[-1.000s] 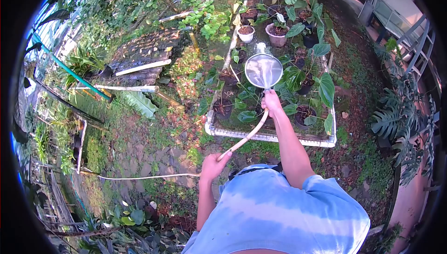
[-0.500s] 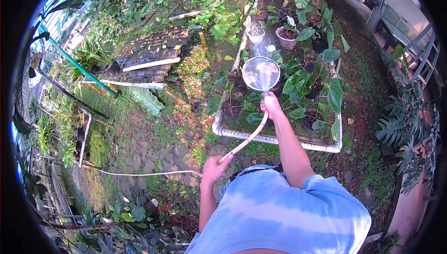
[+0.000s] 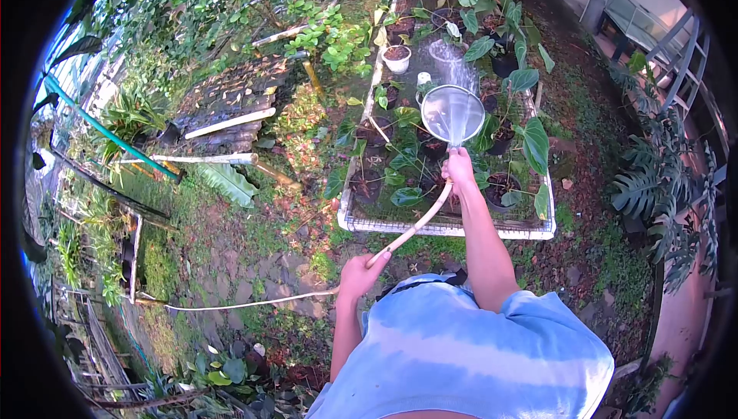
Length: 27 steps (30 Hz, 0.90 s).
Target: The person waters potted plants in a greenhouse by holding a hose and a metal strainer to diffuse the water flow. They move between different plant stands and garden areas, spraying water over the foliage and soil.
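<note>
My right hand (image 3: 459, 168) is closed around the neck of a round watering head (image 3: 452, 115) at the end of a hose. Water sprays from it toward a pot (image 3: 446, 51) farther back. Lower and to the left, my left hand (image 3: 358, 275) grips the pale hose (image 3: 415, 228), which curves up to the right hand and trails off to the left over the ground. Potted plants with big green leaves (image 3: 536, 146) stand around the watering head. A white pot (image 3: 397, 59) of soil sits left of the spray.
A white-edged frame with mesh (image 3: 446, 227) surrounds the pots in front of me. At left lie a white pole (image 3: 231, 123), another pale pole (image 3: 223, 158) and a green pole (image 3: 108, 124). Large split leaves (image 3: 642, 188) grow at right, beside a pink path (image 3: 680, 319).
My right hand has moved the watering head slightly right, and the spray has shifted from the white pot to the pot on its right. My left hand still holds the hose.
</note>
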Tool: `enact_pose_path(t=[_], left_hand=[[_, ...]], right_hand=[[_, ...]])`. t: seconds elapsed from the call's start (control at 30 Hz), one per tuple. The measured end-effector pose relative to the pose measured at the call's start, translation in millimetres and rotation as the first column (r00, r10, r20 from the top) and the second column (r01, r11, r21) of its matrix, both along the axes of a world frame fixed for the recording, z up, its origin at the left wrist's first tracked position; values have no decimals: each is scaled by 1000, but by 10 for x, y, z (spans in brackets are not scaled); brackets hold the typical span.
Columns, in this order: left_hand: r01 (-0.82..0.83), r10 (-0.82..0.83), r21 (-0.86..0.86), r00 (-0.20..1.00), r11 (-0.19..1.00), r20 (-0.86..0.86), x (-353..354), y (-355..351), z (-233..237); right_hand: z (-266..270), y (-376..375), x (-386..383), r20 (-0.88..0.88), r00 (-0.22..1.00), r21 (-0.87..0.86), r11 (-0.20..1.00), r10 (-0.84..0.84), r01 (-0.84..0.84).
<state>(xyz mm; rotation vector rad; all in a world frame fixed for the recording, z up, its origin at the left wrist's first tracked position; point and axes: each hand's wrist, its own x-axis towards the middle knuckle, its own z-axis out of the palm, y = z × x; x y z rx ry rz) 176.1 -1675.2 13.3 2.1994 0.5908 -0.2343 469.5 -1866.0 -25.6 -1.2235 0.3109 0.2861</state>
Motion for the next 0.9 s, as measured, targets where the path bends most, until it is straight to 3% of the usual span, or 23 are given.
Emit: enact_pose_path(t=[0.13, 0.43, 0.77, 0.9], left_hand=[[-38, 40, -41, 999, 998, 31, -41, 40, -28], [-124, 127, -38, 989, 991, 71, -181, 68, 65], [-103, 103, 3, 993, 995, 54, -77, -22, 219], [-70, 67, 47, 996, 996, 52, -14, -58, 163]], right_hand=[[104, 146, 43, 37, 990, 56, 989, 138, -140], [178, 518, 119, 129, 967, 96, 968, 219, -232], [268, 414, 194, 101, 982, 17, 986, 161, -163], [214, 241, 180, 116, 993, 38, 999, 33, -38]])
